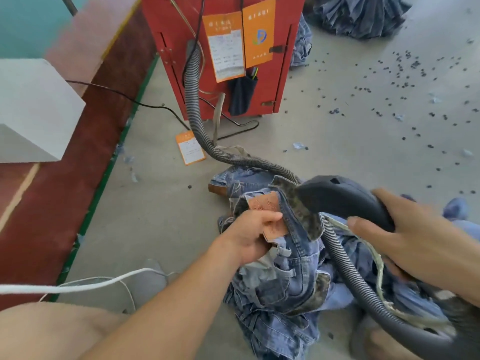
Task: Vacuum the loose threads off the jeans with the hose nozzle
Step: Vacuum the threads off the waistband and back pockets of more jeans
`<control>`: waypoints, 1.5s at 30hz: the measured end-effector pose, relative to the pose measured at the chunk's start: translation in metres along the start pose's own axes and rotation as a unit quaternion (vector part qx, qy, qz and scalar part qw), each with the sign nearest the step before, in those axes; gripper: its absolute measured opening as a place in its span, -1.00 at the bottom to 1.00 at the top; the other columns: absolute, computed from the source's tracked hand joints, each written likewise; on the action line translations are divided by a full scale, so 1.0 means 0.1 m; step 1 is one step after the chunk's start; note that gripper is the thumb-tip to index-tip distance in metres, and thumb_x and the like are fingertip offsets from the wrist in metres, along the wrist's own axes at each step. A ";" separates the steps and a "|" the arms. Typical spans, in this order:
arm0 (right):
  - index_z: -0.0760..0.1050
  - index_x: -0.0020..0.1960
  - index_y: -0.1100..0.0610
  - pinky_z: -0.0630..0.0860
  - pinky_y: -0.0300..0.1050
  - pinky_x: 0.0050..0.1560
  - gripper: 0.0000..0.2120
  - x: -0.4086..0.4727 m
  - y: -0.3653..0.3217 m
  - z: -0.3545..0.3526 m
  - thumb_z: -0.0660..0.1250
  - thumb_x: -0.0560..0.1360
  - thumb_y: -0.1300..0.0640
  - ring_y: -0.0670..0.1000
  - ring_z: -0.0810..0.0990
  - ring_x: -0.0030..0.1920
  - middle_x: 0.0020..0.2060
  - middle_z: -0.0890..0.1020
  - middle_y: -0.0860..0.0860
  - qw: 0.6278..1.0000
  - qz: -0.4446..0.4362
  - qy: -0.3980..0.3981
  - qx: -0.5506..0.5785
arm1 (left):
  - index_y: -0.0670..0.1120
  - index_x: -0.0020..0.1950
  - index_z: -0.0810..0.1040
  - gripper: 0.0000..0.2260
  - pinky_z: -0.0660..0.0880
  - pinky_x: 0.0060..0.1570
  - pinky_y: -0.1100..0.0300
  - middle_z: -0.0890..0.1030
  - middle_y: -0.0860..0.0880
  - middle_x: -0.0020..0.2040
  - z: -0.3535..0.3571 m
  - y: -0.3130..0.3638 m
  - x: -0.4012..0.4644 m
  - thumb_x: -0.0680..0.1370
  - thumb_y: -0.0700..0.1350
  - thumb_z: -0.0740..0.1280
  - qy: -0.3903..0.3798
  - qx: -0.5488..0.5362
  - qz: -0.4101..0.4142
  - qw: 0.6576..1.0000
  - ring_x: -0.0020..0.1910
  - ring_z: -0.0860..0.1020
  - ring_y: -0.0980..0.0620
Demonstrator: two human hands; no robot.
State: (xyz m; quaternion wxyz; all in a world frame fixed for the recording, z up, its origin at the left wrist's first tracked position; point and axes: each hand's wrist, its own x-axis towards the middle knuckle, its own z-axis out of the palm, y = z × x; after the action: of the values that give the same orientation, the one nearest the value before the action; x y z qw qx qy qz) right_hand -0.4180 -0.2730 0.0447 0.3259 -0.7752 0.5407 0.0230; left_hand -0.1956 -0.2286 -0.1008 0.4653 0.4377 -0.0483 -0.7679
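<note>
Head view: hands grip jeans (293, 268) and nozzle (342, 198) over littered concrete floor (337, 141).

The orange tags' (237, 45) print is too blurred to read; the denim heap (361, 14) is cut off.

Both forearms bare, no sleeves, watch or rings visible; left hand (250, 236) at 6 o'clock, right hand (405, 229) at 4; bare knee at 8.
</note>
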 end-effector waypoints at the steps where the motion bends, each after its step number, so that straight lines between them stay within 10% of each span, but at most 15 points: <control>1: 0.34 -0.08 -0.25 0.42 -0.18 -0.58 -0.87 0.00 -0.02 0.04 0.27 0.50 -0.23 -0.08 0.51 -0.64 -0.52 0.61 -0.12 1.000 -0.001 -0.013 -0.024 | -0.25 0.05 0.69 -0.70 0.66 0.07 0.04 0.74 -0.18 -0.04 0.03 0.03 -0.02 0.63 -0.35 0.15 -0.009 -0.020 0.007 1.000 -0.08 0.73 -0.08; 10: 0.39 -0.02 -0.08 0.48 -0.07 -0.52 -0.81 0.26 0.00 0.41 0.32 0.62 -0.15 -0.06 0.54 -0.59 -0.52 0.57 0.00 0.998 0.039 0.001 0.039 | -0.29 0.01 0.63 -0.70 0.57 0.18 -0.11 0.70 -0.22 -0.10 -0.01 0.12 -0.09 0.55 -0.51 0.14 0.025 -0.057 0.084 0.995 -0.14 0.70 -0.14; 16: 0.42 -0.02 -0.07 0.51 -0.01 -0.48 -0.82 0.20 0.02 0.48 0.34 0.61 -0.14 0.03 0.57 -0.57 -0.51 0.60 0.04 0.995 0.060 0.021 0.075 | -0.28 -0.06 0.62 -0.69 0.70 -0.15 -0.01 0.68 -0.21 -0.16 0.02 0.16 -0.09 0.53 -0.54 0.14 0.016 -0.013 0.073 0.997 -0.23 0.69 -0.12; 20: 0.51 -0.04 0.08 0.55 0.04 -0.44 -0.79 0.18 -0.03 0.45 0.42 0.61 -0.05 0.16 0.48 -0.50 -0.38 0.54 0.21 0.901 0.148 -0.039 0.407 | -0.25 -0.09 0.60 -0.70 0.67 -0.14 0.03 0.65 -0.18 -0.19 0.02 0.22 -0.07 0.53 -0.54 0.15 0.041 -0.001 0.090 0.995 -0.25 0.67 -0.08; 24: 0.53 -0.23 -0.05 0.55 0.01 -0.43 -0.78 0.14 0.03 0.33 0.48 0.49 -0.10 0.12 0.47 -0.51 -0.36 0.55 0.16 0.856 0.145 0.021 0.495 | -0.24 -0.14 0.65 -0.65 0.69 -0.05 -0.01 0.67 -0.18 -0.19 -0.02 0.24 -0.06 0.54 -0.54 0.15 0.056 -0.011 0.090 0.994 -0.20 0.68 -0.11; 28: 0.48 -0.13 -0.02 0.53 -0.03 -0.50 -0.82 0.17 0.22 -0.11 0.42 0.58 -0.05 0.08 0.46 -0.59 -0.39 0.52 0.13 0.870 0.131 0.167 0.445 | -0.33 0.06 0.55 -0.73 0.63 0.11 -0.07 0.62 -0.26 -0.04 -0.07 0.21 -0.12 0.54 -0.55 0.13 0.072 -0.027 0.081 0.994 -0.08 0.63 -0.18; 32: 0.46 -0.08 -0.14 0.46 -0.15 -0.59 -0.71 0.05 0.16 -0.10 0.33 0.43 -0.33 0.09 0.53 -0.62 -0.53 0.59 0.08 0.982 0.069 0.071 0.162 | -0.23 -0.08 0.48 -0.75 0.65 -0.18 0.10 0.52 -0.19 -0.19 0.02 0.21 -0.13 0.52 -0.55 0.18 0.070 0.035 0.083 0.993 -0.21 0.56 -0.10; 35: 0.36 0.00 -0.18 0.46 -0.15 -0.52 -0.75 0.10 0.01 0.26 0.26 0.51 -0.33 -0.08 0.57 -0.56 -0.49 0.62 -0.04 1.000 0.024 -0.006 -0.006 | -0.26 -0.13 0.59 -0.73 0.69 -0.18 0.07 0.66 -0.18 -0.21 0.09 0.19 -0.14 0.52 -0.53 0.18 0.059 0.025 0.070 0.995 -0.27 0.68 -0.09; 41: 0.42 0.09 0.02 0.61 0.12 -0.32 -0.76 0.33 0.07 0.21 0.29 0.62 -0.15 0.11 0.62 -0.49 -0.42 0.64 0.08 0.985 0.090 0.123 0.081 | -0.25 -0.13 0.62 -0.69 0.68 -0.27 0.10 0.69 -0.13 -0.26 0.06 0.17 -0.17 0.52 -0.55 0.17 0.042 0.055 0.065 0.995 -0.29 0.70 -0.06; 45: 0.38 -0.04 -0.11 0.53 -0.04 -0.51 -0.77 0.17 0.06 0.17 0.26 0.51 -0.26 -0.06 0.56 -0.60 -0.47 0.64 -0.06 0.998 0.044 0.031 0.013 | -0.20 -0.12 0.64 -0.67 0.68 -0.22 0.11 0.68 -0.10 -0.25 0.07 0.15 -0.18 0.53 -0.54 0.19 0.034 0.105 0.064 0.992 -0.25 0.68 -0.04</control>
State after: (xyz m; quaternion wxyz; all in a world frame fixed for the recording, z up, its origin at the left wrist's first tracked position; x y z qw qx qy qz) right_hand -0.4109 -0.2789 0.0218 0.3174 -0.7467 0.5846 0.0064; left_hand -0.1877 -0.2258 -0.0783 0.4664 0.5060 -0.1407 -0.7118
